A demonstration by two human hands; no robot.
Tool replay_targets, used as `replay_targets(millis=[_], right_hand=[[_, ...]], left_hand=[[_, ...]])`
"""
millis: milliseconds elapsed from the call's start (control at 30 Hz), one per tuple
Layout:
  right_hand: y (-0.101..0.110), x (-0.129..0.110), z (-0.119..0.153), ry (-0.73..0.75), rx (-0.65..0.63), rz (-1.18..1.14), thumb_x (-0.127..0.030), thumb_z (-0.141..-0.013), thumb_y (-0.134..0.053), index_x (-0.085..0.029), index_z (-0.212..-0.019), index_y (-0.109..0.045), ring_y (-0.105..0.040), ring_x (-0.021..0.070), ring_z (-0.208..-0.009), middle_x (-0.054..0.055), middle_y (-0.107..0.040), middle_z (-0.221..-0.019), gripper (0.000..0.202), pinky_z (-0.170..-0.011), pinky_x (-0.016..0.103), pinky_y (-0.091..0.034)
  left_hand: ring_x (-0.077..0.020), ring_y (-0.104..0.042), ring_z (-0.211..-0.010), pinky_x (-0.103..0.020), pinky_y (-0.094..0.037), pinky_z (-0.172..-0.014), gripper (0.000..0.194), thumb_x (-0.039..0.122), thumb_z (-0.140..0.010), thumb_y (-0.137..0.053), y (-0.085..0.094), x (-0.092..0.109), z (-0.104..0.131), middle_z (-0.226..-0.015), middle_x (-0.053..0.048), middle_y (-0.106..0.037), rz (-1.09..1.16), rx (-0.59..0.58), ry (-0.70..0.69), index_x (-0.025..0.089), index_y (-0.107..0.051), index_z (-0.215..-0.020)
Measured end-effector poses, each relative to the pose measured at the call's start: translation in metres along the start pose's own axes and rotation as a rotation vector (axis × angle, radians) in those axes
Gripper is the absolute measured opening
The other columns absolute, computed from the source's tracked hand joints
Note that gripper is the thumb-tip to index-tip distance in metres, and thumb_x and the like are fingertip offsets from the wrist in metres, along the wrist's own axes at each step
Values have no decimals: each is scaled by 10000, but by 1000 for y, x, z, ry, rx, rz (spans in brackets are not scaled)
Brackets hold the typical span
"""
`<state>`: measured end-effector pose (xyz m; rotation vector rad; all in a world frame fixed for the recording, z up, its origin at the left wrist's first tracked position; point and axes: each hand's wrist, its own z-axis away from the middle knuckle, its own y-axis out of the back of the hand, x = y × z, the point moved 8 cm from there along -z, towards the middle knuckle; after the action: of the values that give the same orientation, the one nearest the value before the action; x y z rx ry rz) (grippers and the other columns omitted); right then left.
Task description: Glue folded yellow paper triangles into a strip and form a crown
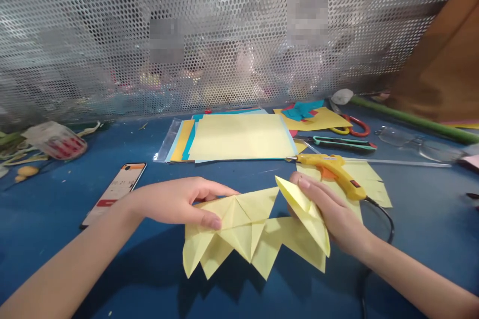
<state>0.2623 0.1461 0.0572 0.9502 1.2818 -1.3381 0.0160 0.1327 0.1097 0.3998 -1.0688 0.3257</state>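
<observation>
A pale yellow folded paper [243, 229] with creases and a zigzag lower edge is held above the blue table, its points facing down. My left hand [187, 202] pinches its left part, thumb on the front face and fingers behind. At the other end, my right hand [329, 209] grips a folded flap, with the thumb near its top edge and the other fingers partly hidden behind the paper. Just beyond my right hand lies a yellow hot glue gun [333, 162], its black cord running toward the front.
Behind the hands sits a stack of coloured paper [243, 134]. A phone [114, 194] lies at left, near a clear cup [56, 142]. To the right are a utility knife [344, 143], scissors [359, 127], glasses [415, 142] and a green stem [411, 117]. A perforated metal panel [224, 10] stands behind.
</observation>
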Motion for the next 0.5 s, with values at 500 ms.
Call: replay_targets(millis=[500], right_hand=[[-19, 3, 7, -80, -163, -52, -568, -792, -909, -308, -1049, -603, -462, 131, -432, -74, -520, -541, 477, -416, 228, -309]], left_hand=[[-265, -758, -1039, -287, -595, -824, 537, 612, -923, -835, 17, -13, 1, -1186, -81, -808, 11, 59, 34, 233, -757, -1295]])
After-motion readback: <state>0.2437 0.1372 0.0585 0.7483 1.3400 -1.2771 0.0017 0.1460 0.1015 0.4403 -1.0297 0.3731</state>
